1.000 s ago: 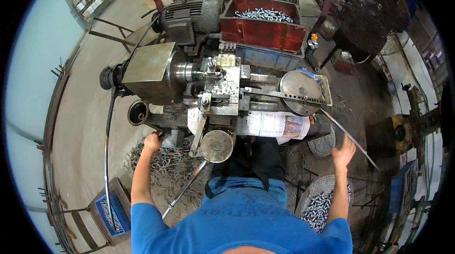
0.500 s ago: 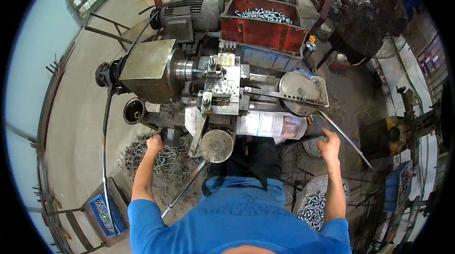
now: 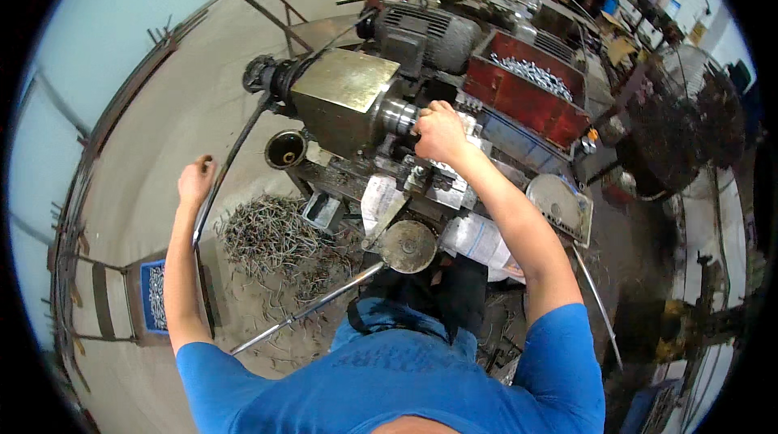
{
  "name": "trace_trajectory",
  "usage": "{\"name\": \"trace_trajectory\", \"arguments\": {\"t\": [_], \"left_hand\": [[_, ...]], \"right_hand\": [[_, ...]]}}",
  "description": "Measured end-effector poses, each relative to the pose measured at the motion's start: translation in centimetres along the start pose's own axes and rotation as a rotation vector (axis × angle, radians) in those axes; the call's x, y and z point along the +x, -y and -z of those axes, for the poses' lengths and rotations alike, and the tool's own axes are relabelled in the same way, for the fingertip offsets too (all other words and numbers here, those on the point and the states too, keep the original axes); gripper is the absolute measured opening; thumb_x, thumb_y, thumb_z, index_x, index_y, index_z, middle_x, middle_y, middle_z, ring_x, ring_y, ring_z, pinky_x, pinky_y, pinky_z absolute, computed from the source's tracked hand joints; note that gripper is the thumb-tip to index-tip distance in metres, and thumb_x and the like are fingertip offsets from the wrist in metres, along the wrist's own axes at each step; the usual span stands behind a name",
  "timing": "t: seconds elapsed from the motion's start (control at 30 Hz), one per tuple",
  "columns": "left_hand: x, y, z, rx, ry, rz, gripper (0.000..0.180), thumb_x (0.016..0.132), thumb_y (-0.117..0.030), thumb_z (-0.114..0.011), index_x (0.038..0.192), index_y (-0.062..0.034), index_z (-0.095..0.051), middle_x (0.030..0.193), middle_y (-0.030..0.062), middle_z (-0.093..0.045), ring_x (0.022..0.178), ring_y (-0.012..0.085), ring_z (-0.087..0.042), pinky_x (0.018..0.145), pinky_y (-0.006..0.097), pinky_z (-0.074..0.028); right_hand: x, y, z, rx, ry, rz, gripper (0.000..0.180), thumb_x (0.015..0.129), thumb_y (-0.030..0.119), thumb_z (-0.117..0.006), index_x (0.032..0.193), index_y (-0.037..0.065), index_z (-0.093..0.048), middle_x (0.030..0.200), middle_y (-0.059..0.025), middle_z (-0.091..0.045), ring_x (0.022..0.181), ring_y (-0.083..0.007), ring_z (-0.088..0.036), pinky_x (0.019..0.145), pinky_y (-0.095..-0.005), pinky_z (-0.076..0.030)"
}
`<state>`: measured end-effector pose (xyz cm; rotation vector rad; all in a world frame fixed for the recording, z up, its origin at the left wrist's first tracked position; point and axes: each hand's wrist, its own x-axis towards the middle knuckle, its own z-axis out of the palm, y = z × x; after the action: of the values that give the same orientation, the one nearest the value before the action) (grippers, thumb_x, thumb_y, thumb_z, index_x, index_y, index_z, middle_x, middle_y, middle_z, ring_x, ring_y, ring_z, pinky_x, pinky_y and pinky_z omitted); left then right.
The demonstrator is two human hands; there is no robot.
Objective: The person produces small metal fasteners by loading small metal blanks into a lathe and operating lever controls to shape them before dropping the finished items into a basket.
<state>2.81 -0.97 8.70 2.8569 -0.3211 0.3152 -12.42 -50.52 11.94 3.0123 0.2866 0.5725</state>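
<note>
Lathe chuck (image 3: 397,118), upper centre, becomes the working spot as the right hand (image 3: 442,134) arrives, grip hidden, the left hand (image 3: 195,181), centre left, beside a long lever (image 3: 240,142), hold unclear.

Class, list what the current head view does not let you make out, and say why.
Head view: what the right hand grips, if anything, beside the spindle; the hand covers it.
Head view: whether the left hand touches the long bar; they nearly overlap.
Head view: the blue tray's right side; the left forearm hides it.
Head view: the number of metal pieces; too small.
</note>
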Motion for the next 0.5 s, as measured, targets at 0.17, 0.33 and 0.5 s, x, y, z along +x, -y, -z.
{"name": "trace_trajectory", "arguments": {"t": [0.17, 0.33, 0.5], "left_hand": [[-8.3, 0.5, -4.9, 0.155, 0.014, 0.198, 0.051, 0.074, -0.047, -0.063, 0.1, -0.0036, -0.06, 0.088, 0.0234, -0.064, 0.085, 0.0398, -0.062, 0.075, 0.047, -0.048], [-12.1, -4.6, -4.1, 0.064, 0.119, 0.239, 0.052, 0.07, -0.044, -0.068, 0.095, 0.0005, -0.057, 0.081, 0.0245, -0.063, 0.082, 0.0407, -0.062, 0.073, 0.047, -0.049], [-9.9, -2.0, -3.9, -0.088, 0.271, 0.123, 0.038, 0.072, -0.034, -0.068, 0.083, 0.0016, -0.058, 0.076, 0.0227, -0.062, 0.075, 0.0412, -0.06, 0.067, 0.046, -0.048]], "right_hand": [[2.1, -0.3, -2.2, -0.025, 0.253, -0.09, 0.017, 0.052, 0.017, -0.062, 0.063, 0.006, -0.068, 0.077, -0.0131, -0.065, 0.088, -0.029, -0.058, 0.086, -0.0338, -0.043], [2.5, 0.3, -2.9, 0.043, 0.234, -0.098, 0.019, 0.055, 0.014, -0.063, 0.07, 0.004, -0.069, 0.079, -0.0162, -0.066, 0.091, -0.0318, -0.057, 0.087, -0.0352, -0.045], [2.0, 0.4, -0.8, -0.071, 0.312, -0.049, 0.02, 0.06, 0.019, -0.062, 0.07, 0.003, -0.069, 0.081, -0.0152, -0.066, 0.094, -0.0315, -0.055, 0.087, -0.0348, -0.043]]}}
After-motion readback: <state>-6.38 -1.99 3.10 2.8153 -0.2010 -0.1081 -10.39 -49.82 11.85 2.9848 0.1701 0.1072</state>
